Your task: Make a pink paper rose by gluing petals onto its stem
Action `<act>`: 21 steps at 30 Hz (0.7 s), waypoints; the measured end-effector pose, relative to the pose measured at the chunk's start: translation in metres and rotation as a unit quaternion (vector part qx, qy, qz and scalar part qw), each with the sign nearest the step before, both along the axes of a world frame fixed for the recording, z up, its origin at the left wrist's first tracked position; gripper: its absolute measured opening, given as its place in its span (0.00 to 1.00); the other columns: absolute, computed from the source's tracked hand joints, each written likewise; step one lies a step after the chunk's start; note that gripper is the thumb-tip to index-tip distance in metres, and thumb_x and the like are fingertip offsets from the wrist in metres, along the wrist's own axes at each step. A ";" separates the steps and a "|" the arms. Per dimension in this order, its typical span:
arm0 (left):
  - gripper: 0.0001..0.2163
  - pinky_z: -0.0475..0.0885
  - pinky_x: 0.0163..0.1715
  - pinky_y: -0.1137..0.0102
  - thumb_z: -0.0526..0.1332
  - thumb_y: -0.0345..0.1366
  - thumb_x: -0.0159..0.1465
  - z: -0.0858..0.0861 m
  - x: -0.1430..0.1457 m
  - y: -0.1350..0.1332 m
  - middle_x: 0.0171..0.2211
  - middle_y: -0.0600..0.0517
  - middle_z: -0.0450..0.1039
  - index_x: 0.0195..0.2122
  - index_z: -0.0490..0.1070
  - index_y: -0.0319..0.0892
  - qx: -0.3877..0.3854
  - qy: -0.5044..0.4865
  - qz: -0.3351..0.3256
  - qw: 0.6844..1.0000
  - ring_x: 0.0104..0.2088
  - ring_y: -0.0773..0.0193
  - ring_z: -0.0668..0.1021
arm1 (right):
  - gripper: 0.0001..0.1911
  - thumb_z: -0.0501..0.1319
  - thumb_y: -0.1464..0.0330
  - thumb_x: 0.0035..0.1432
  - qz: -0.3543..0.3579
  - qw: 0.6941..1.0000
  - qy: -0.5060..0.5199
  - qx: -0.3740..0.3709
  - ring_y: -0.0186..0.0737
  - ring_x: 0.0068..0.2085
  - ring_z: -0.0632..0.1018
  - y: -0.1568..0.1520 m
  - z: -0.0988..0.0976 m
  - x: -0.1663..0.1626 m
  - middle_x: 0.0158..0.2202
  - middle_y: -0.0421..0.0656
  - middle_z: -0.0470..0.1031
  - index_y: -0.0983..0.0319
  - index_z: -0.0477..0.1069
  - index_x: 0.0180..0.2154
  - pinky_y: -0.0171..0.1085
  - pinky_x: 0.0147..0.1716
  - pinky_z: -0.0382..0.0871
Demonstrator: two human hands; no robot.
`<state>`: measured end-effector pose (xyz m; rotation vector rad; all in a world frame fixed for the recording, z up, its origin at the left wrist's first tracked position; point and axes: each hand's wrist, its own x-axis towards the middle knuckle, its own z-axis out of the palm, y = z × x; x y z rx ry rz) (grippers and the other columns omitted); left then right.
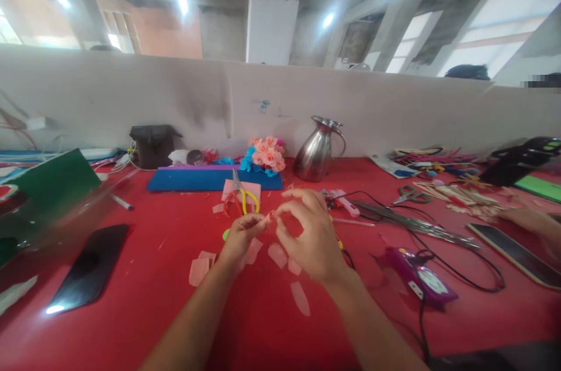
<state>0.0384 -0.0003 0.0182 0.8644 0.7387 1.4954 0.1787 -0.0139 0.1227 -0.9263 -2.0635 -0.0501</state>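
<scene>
My left hand (pixel 240 238) pinches a small pink rolled paper piece (pixel 270 217), like a flower bud, between thumb and fingertips. My right hand (pixel 310 232) meets it from the other side, thumb and index finger closed at its edge, the other fingers raised. Pink paper petals (pixel 277 255) lie beneath my hands, with a long pale petal (pixel 300 298) closer to me. Squarish pink paper pieces (pixel 200 269) rest beside my left wrist. Just beyond my left hand are yellow-and-red-handled scissors (pixel 243 194) on a pink sheet.
Pink and blue paper flowers (pixel 267 155) and a steel jug (pixel 318 149) stand by the partition. A dark phone (pixel 90 266) lies left. To the right are large metal scissors (pixel 416 225), a purple device (pixel 421 277) with a black cable, and another person's hand (pixel 532 222).
</scene>
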 end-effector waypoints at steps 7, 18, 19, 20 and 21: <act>0.03 0.61 0.30 0.75 0.66 0.32 0.50 0.004 0.000 -0.002 0.25 0.55 0.69 0.27 0.74 0.40 -0.002 -0.010 -0.005 1.000 0.26 0.72 0.68 | 0.03 0.59 0.70 0.50 -0.026 0.998 -0.054 0.013 0.48 0.49 0.65 -0.004 -0.003 -0.006 0.44 0.45 0.68 0.59 0.71 0.29 0.49 0.49 0.59; 0.04 0.61 0.33 0.74 0.66 0.34 0.51 0.002 0.000 -0.001 0.24 0.54 0.70 0.27 0.74 0.39 -0.004 -0.005 0.004 1.000 0.27 0.71 0.69 | 0.04 0.56 0.71 0.53 0.003 0.992 0.119 -0.040 0.44 0.46 0.69 0.004 -0.013 -0.008 0.41 0.46 0.68 0.59 0.69 0.32 0.45 0.45 0.64; 0.05 0.61 0.33 0.74 0.66 0.34 0.50 0.002 0.000 -0.001 0.24 0.54 0.70 0.26 0.74 0.39 -0.007 -0.006 0.007 1.000 0.28 0.71 0.69 | 0.04 0.55 0.71 0.53 0.002 0.987 0.152 -0.052 0.43 0.45 0.70 0.008 -0.017 -0.007 0.39 0.45 0.69 0.59 0.68 0.32 0.44 0.44 0.64; 0.05 0.61 0.34 0.75 0.66 0.34 0.50 0.002 0.001 -0.001 0.24 0.54 0.70 0.26 0.74 0.39 -0.010 -0.008 0.011 1.000 0.28 0.71 0.69 | 0.04 0.54 0.72 0.53 0.001 0.981 0.181 -0.070 0.42 0.42 0.71 0.013 -0.023 -0.006 0.37 0.45 0.70 0.60 0.68 0.32 0.42 0.43 0.65; 0.05 0.61 0.34 0.75 0.66 0.34 0.49 0.002 0.001 0.000 0.23 0.54 0.70 0.26 0.73 0.39 -0.013 -0.013 0.014 1.000 0.28 0.71 0.70 | 0.05 0.54 0.72 0.53 0.001 0.974 0.204 -0.098 0.41 0.40 0.72 0.017 -0.031 -0.005 0.35 0.44 0.71 0.60 0.67 0.31 0.41 0.41 0.65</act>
